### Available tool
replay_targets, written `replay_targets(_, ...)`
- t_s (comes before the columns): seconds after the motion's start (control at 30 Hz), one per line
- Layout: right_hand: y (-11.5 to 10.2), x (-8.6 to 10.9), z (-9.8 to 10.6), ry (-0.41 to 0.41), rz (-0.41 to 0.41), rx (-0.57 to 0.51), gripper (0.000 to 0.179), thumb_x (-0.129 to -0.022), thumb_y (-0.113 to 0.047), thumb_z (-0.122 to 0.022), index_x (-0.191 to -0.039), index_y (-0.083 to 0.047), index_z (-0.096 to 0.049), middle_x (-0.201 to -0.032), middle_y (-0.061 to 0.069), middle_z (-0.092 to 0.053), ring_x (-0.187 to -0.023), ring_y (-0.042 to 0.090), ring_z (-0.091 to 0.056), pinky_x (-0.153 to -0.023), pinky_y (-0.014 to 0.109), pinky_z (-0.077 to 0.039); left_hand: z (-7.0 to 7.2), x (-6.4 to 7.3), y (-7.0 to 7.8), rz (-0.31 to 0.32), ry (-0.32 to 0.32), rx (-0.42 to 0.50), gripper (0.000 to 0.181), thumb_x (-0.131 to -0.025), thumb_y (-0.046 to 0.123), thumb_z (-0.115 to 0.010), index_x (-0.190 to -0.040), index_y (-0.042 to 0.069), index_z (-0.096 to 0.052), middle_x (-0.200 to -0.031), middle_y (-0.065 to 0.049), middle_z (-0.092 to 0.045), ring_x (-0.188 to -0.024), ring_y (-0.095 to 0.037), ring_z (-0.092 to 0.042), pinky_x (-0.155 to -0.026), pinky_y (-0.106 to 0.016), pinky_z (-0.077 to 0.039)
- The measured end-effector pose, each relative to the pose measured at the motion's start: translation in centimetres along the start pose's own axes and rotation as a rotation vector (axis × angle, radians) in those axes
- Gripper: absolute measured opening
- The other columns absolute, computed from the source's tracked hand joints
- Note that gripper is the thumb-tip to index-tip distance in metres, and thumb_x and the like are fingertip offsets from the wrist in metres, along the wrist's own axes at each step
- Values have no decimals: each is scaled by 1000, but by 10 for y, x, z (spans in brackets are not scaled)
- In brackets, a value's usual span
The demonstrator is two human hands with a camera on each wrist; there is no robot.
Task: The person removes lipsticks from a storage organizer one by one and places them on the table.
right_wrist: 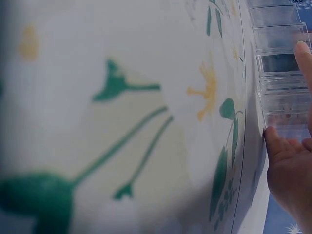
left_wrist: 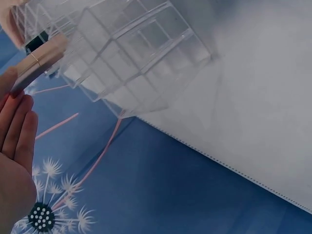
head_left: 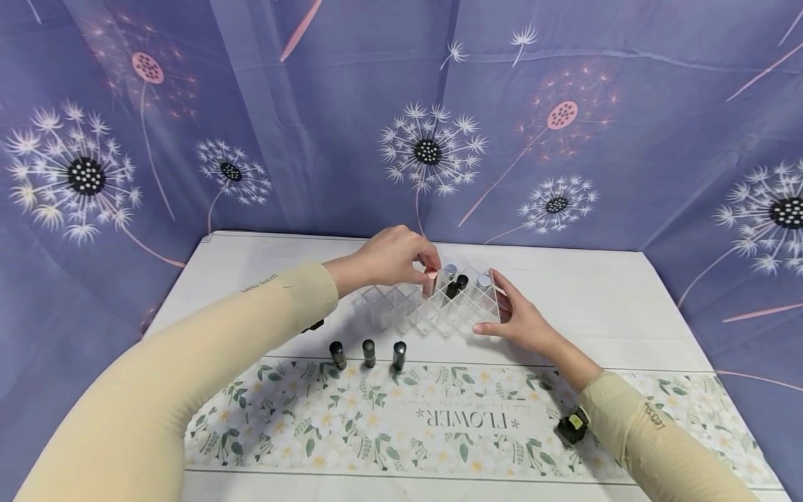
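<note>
My left hand (head_left: 392, 256) pinches a pinkish, shiny lipstick tube (left_wrist: 35, 68) between thumb and fingers. The tube's far end overlaps the cells of a clear lipstick organizer (left_wrist: 146, 53) in the left wrist view. My right hand (head_left: 523, 317) holds the organizer by its right end, thumb at the front and fingers behind. Inside the organizer stand a tube with a silvery cap (head_left: 449, 270), a black tube (head_left: 462, 282) and, near the right hand, another silvery-capped tube (head_left: 484, 282). The left cells of the organizer show no tubes.
Three dark lipstick tubes (head_left: 369, 353) stand in a row in front of the organizer. A black object with a yellow-green patch (head_left: 572, 425) lies by the right forearm. Another black item (head_left: 314, 325) is partly hidden by the left sleeve. A patterned curtain (head_left: 339, 139) rises behind the table.
</note>
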State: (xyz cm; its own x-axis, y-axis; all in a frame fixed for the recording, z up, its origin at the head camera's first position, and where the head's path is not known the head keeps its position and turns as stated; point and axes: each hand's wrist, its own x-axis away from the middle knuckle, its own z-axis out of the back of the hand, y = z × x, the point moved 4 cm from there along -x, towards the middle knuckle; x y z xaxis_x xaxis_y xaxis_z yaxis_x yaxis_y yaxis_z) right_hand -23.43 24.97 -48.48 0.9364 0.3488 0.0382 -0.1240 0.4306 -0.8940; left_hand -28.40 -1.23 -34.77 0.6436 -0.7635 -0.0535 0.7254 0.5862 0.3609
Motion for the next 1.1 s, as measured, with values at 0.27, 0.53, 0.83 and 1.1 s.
replay_targets(0.27,0,1,0,-2,2,18,121,-88,-9,-90,-172,-6,-4,-175,28,-12,-156,49,-30,-120,48,-38,16,9,11,4,28,-23,16,-91,26,-88,-106,24,-84,-107,13,-81,-102,-6,-74,-87,-28,-57)
replay_targets(0.53,-1,1,0,-6,-2,23,121,-88,-9,-90,-173,-7,-4,-175,28,-12,-156,49,-30,-120,48,-38,21,26,27,6,47,26,16,-92,25,-87,-108,21,-85,-104,13,-81,-99,-6,-75,-85,-27,-57)
replay_targets(0.83,-1,1,1,-3,-8,30,120,-89,-11,-90,-173,-9,-4,-176,27,-11,-156,49,-29,-122,50,-36,17,43,43,34,58,75,12,-91,25,-88,-102,23,-85,-100,14,-81,-94,-2,-74,-82,-24,-56)
replay_targets(1.1,-2,1,1,-4,-1,17,121,-89,-10,-89,-173,-10,-3,-176,26,-11,-157,48,-28,-122,50,-36,11,55,54,45,68,54,11,-91,26,-89,-100,23,-84,-99,14,-81,-94,-3,-74,-84,-26,-57)
